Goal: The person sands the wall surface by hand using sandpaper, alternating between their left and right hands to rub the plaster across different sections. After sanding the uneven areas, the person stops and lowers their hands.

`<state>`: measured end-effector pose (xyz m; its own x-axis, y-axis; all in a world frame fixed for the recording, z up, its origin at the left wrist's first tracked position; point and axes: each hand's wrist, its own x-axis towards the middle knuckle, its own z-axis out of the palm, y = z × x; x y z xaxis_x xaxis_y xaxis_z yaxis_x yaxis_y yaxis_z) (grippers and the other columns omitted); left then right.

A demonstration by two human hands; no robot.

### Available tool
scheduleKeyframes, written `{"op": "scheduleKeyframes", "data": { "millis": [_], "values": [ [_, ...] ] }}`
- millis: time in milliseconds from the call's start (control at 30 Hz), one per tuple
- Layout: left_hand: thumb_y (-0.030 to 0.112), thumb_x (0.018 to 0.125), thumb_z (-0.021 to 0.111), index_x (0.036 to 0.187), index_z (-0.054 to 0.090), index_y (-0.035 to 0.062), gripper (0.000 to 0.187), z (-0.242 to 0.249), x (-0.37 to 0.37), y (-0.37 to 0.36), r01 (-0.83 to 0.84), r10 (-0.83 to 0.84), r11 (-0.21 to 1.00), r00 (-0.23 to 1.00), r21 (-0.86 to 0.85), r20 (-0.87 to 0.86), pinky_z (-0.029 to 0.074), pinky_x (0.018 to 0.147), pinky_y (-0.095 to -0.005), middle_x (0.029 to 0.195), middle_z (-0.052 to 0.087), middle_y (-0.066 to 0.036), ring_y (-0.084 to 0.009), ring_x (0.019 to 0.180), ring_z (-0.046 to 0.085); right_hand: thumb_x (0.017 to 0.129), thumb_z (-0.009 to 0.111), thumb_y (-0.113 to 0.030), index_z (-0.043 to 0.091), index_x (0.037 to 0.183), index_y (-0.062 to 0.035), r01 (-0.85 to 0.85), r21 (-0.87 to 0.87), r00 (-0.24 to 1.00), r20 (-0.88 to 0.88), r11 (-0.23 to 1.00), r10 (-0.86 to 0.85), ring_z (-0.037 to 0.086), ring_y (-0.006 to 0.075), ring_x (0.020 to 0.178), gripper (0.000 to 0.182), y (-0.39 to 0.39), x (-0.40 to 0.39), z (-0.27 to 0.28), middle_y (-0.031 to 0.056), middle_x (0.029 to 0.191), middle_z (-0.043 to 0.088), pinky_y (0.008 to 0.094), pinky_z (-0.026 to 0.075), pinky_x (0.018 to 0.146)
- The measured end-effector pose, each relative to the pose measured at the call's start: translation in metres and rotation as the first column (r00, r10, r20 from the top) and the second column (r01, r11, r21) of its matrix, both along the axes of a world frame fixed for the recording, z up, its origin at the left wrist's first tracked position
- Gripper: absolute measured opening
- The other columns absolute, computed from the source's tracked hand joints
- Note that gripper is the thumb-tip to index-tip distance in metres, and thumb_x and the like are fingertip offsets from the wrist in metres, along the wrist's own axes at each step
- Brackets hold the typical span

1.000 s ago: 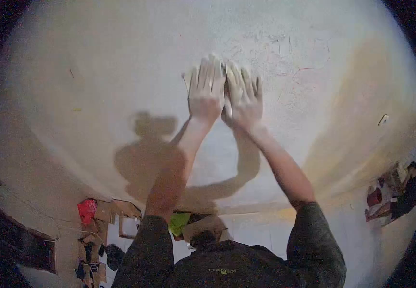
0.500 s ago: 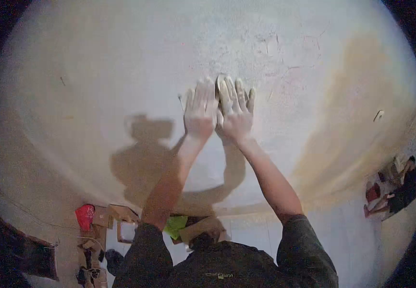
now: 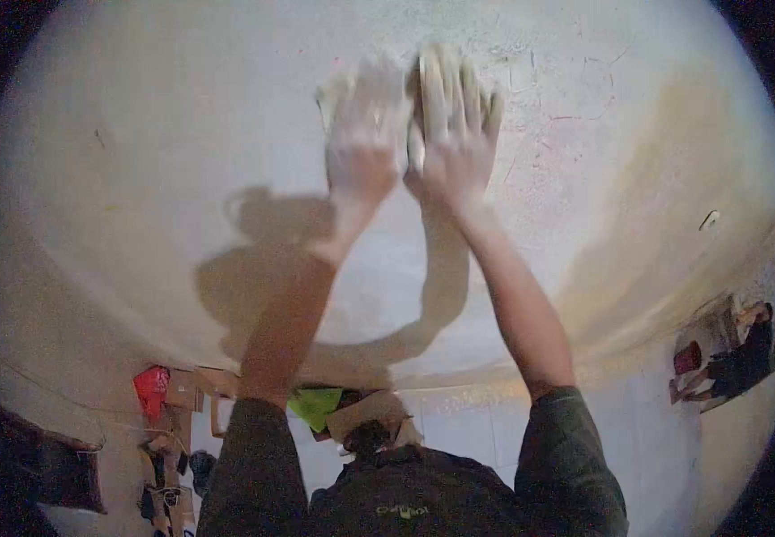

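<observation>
Both hands lie flat against a pale, dusty wall (image 3: pixel 182 116). My left hand (image 3: pixel 365 134) is blurred by motion, its fingers stretched upward; anything under it is hidden. Beside it, a small gap away, my right hand (image 3: pixel 455 134) has its fingers extended and slightly spread, with whitish dust on them. A dark edge shows along the inner side of the right hand, and I cannot make out whether it is an object or shadow. Cracks and rough patches (image 3: pixel 575 116) mark the wall to the right of the hands.
A yellowish patch (image 3: pixel 674 170) stains the wall at right. Low at left are a red bag (image 3: pixel 151 390) and cardboard boxes (image 3: pixel 183 391); a green item (image 3: pixel 316 407) lies near the middle. Another person (image 3: pixel 741 362) is at the far right, near a red container (image 3: pixel 687 358).
Both hands have moved up the wall, and the gap between them is wider. The arms reach further, and the shadow on the wall has shifted slightly.
</observation>
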<state>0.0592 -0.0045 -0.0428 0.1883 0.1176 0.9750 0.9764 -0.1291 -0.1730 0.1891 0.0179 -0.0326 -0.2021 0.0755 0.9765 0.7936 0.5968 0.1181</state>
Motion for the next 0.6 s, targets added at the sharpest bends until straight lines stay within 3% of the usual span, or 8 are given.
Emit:
{"op": "scheduleKeyframes", "data": {
  "millis": [33, 133, 300, 367, 433, 467, 533, 600],
  "values": [
    [0.014, 0.089, 0.058, 0.14, 0.053, 0.0044, 0.052, -0.031, 0.007, 0.001, 0.014, -0.014, 1.0, 1.0, -0.013, 0.014, 0.029, 0.117, -0.0496, 0.151, 0.045, -0.016, -0.0321, 0.142, 0.039, 0.092, 0.052, -0.034, 0.041, 0.15, -0.0134, -0.009, -0.053, 1.0, 0.011, 0.999, 0.01, 0.028, 0.0263, 0.149, 0.063, 0.001, 0.005, -0.044, 0.0092, 0.157, 0.038, 0.0562, 0.008, 0.12],
    [0.014, 0.089, 0.058, 0.138, 0.054, 0.0012, 0.051, -0.034, 0.004, -0.005, 0.061, -0.061, 0.998, 0.998, -0.023, 0.015, 0.029, 0.116, -0.0507, 0.151, 0.045, -0.015, -0.0324, 0.141, 0.04, 0.093, 0.051, -0.034, 0.043, 0.15, -0.0146, -0.037, -0.091, 0.999, 0.029, 0.995, 0.039, 0.026, 0.0257, 0.15, 0.061, -0.001, 0.004, -0.052, 0.0077, 0.157, 0.038, 0.0562, 0.006, 0.121],
    [0.012, 0.087, 0.058, 0.134, 0.057, 0.0016, 0.048, 0.065, 0.001, -0.003, 0.065, -0.059, 0.994, 0.996, 0.086, -0.065, 0.031, 0.114, -0.0529, 0.145, 0.049, -0.021, -0.0352, 0.139, 0.042, 0.091, 0.054, -0.031, 0.042, 0.15, -0.017, -0.118, 0.076, 0.993, -0.023, 0.99, 0.12, 0.036, 0.0284, 0.144, 0.062, -0.004, 0.003, 0.09, 0.0079, 0.155, 0.042, 0.0549, 0.014, 0.119],
    [0.012, 0.087, 0.058, 0.133, 0.058, 0.0026, 0.047, 0.082, -0.004, 0.0, 0.092, -0.092, 0.995, 0.996, 0.03, -0.005, 0.03, 0.115, -0.0534, 0.144, 0.049, -0.022, -0.0359, 0.139, 0.041, 0.091, 0.049, -0.025, 0.026, 0.155, -0.0045, 0.058, 0.2, 0.997, 0.04, 0.978, -0.067, 0.024, 0.0323, 0.149, 0.07, 0.004, 0.002, 0.122, 0.0151, 0.16, 0.028, 0.0507, 0.012, 0.122],
    [0.011, 0.086, 0.058, 0.133, 0.058, 0.0035, 0.047, 0.095, -0.009, 0.012, 0.107, -0.108, 0.994, 0.993, 0.013, 0.048, 0.029, 0.115, -0.054, 0.144, 0.049, -0.023, -0.0366, 0.139, 0.04, 0.09, 0.052, -0.029, 0.034, 0.152, -0.01, -0.028, 0.149, 1.0, 0.007, 0.988, 0.027, 0.029, 0.0306, 0.147, 0.067, 0.017, -0.003, 0.098, 0.0122, 0.158, 0.034, 0.0537, 0.013, 0.12],
    [0.01, 0.087, 0.057, 0.13, 0.061, 0.0048, 0.043, 0.071, -0.011, 0.006, 0.132, -0.13, 0.991, 0.988, -0.026, 0.08, 0.03, 0.115, -0.0535, 0.141, 0.052, -0.023, -0.0372, 0.136, 0.045, 0.089, 0.056, -0.033, 0.042, 0.15, -0.0155, -0.13, 0.088, 0.99, -0.044, 0.988, 0.134, 0.034, 0.029, 0.145, 0.065, 0.012, -0.007, 0.077, 0.0093, 0.155, 0.04, 0.0567, 0.014, 0.119],
    [0.011, 0.087, 0.058, 0.129, 0.061, 0.004, 0.043, 0.017, -0.008, 0.005, 0.105, -0.103, 0.994, 0.994, 0.038, -0.036, 0.032, 0.114, -0.052, 0.14, 0.054, -0.021, -0.0369, 0.133, 0.048, 0.088, 0.057, -0.035, 0.043, 0.149, -0.0134, -0.043, 0.024, 0.999, -0.02, 0.999, 0.043, 0.032, 0.0297, 0.146, 0.066, 0.005, -0.004, 0.023, 0.011, 0.155, 0.04, 0.0579, 0.012, 0.119],
    [0.014, 0.088, 0.058, 0.131, 0.06, 0.003, 0.045, -0.05, -0.005, -0.017, -0.005, 0.003, 0.996, 1.0, -0.089, -0.012, 0.031, 0.115, -0.0515, 0.142, 0.054, -0.018, -0.0356, 0.133, 0.049, 0.09, 0.057, -0.034, 0.044, 0.148, -0.0119, -0.022, -0.097, 0.999, 0.025, 0.995, 0.025, 0.03, 0.0288, 0.147, 0.064, -0.011, 0.001, -0.044, 0.0096, 0.155, 0.04, 0.057, 0.009, 0.12]
  ]
}}
